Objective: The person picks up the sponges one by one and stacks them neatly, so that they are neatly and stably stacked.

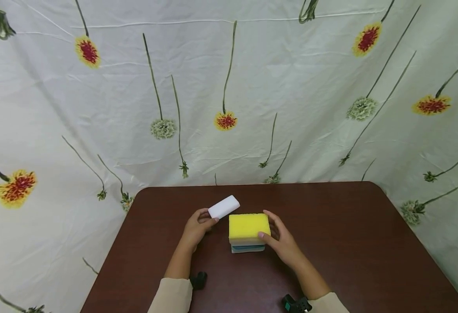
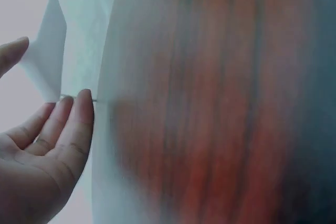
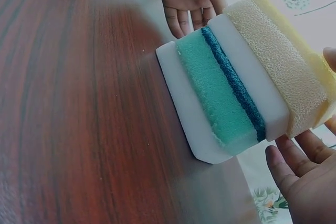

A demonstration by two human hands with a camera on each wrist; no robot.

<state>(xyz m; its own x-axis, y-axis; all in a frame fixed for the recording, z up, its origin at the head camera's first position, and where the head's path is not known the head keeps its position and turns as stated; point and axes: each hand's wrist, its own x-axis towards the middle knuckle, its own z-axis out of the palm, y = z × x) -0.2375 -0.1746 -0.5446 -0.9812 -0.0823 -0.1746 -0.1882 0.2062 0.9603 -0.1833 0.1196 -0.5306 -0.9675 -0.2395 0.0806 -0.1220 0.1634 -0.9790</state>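
Observation:
My left hand (image 1: 196, 228) holds a white block (image 1: 224, 207) between thumb and fingers, raised just left of the stack. In the left wrist view the white block (image 2: 50, 51) stands on edge between thumb and fingertips. My right hand (image 1: 283, 241) grips the right end of a yellow sponge (image 1: 248, 226), thumb on the near side and fingers on the far side. This sponge tops a stack. The right wrist view shows its layers below: a white block (image 3: 249, 74), a teal sponge (image 3: 212, 90) with a dark blue scouring side, and another white block (image 3: 189, 108) on the table.
The dark reddish-brown table (image 1: 350, 243) has rounded far corners. Behind and beside it hangs a white cloth (image 1: 197, 61) printed with flowers and stems. Black wrist cameras sit at both cuffs of the beige sleeves (image 1: 172, 295).

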